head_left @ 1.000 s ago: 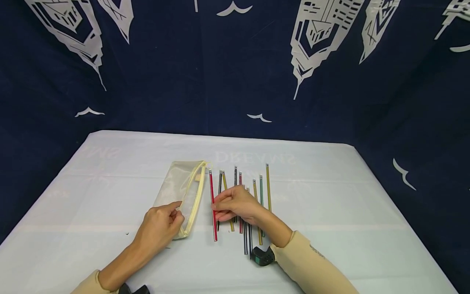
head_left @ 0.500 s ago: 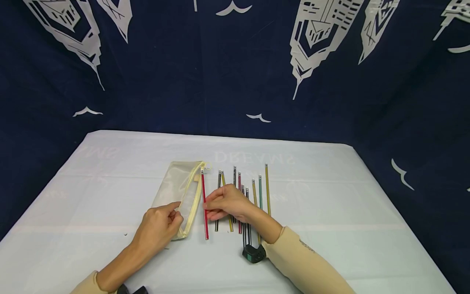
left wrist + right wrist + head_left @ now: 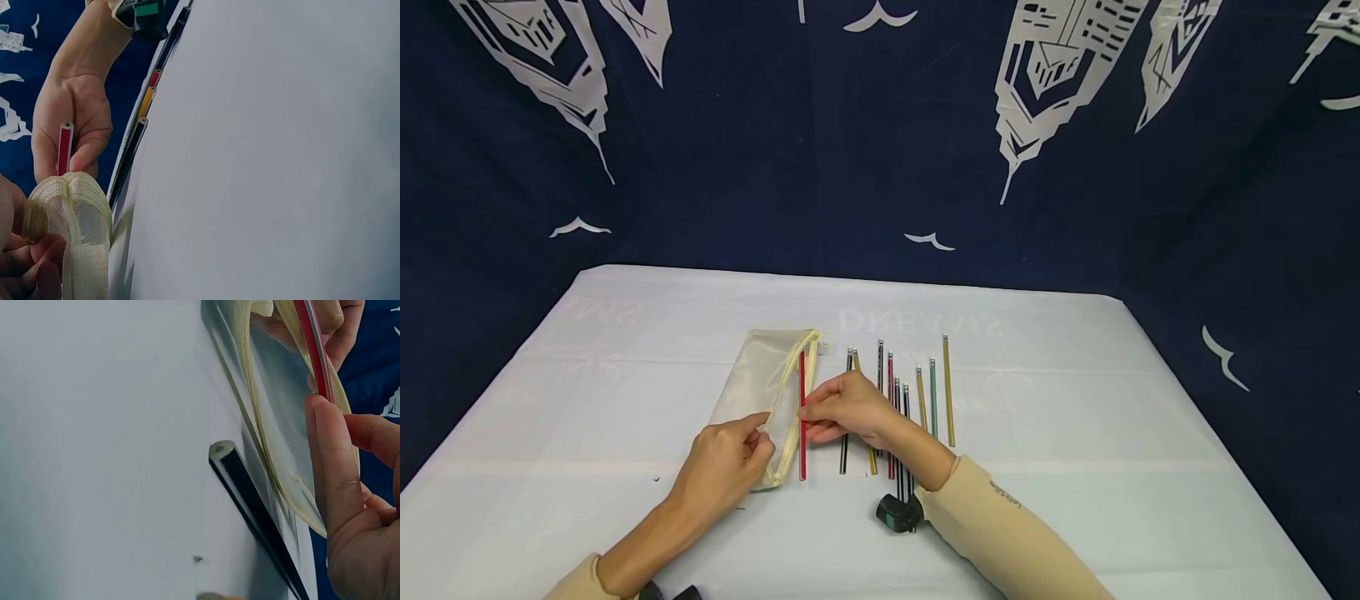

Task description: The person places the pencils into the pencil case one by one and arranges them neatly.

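Observation:
A pale yellow mesh zip pouch (image 3: 752,375) lies on the table with its zipper parted on the right side. My left hand (image 3: 721,460) pinches the near edge of that opening; the left wrist view shows its fingers at the pouch's cream zipper band (image 3: 86,269). Between thumb and fingertips of my right hand (image 3: 859,408) is a red pencil (image 3: 802,458), gripped near its middle. The pencil stands over the pouch's opening, along its length. From the right wrist view, the red pencil (image 3: 317,356) overlaps the mouth of the pouch.
Several pencils lie roughly parallel right of the pouch, among them a black one (image 3: 844,454), a green one (image 3: 933,392) and a gold one (image 3: 948,392). Some are partly under the right forearm. A white cloth (image 3: 1037,375) covers the table; a dark blue printed cloth (image 3: 775,167) hangs behind.
My right hand has carried the red pencil leftward, from beside the pouch to over its opening. The left hand stays in place on the pouch edge.

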### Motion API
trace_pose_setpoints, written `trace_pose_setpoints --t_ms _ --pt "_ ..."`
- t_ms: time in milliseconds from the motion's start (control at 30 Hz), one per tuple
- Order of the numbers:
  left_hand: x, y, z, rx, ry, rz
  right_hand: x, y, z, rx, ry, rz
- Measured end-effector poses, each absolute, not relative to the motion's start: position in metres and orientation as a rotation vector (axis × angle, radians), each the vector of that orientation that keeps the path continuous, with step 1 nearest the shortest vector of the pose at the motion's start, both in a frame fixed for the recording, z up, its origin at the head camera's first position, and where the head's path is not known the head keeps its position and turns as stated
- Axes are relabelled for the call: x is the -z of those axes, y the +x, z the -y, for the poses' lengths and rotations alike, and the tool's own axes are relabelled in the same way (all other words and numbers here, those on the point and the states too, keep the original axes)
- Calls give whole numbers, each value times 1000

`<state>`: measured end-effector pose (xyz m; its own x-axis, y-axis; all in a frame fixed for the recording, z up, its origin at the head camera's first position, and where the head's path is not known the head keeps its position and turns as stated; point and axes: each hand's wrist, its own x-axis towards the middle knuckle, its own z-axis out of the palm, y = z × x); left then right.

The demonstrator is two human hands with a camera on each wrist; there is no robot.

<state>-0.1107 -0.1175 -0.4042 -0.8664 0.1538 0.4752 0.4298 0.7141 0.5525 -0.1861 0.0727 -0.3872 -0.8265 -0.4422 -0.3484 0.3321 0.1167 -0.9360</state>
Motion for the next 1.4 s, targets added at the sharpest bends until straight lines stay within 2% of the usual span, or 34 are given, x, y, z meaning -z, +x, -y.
trace_pose_setpoints --t_ms 900,1400 --pt "404 -111 118 962 -463 2527 386 -183 -56 1932 -95 -1801" --pt "404 -111 118 962 -462 2528 376 -181 -75 1889 -163 -1853"
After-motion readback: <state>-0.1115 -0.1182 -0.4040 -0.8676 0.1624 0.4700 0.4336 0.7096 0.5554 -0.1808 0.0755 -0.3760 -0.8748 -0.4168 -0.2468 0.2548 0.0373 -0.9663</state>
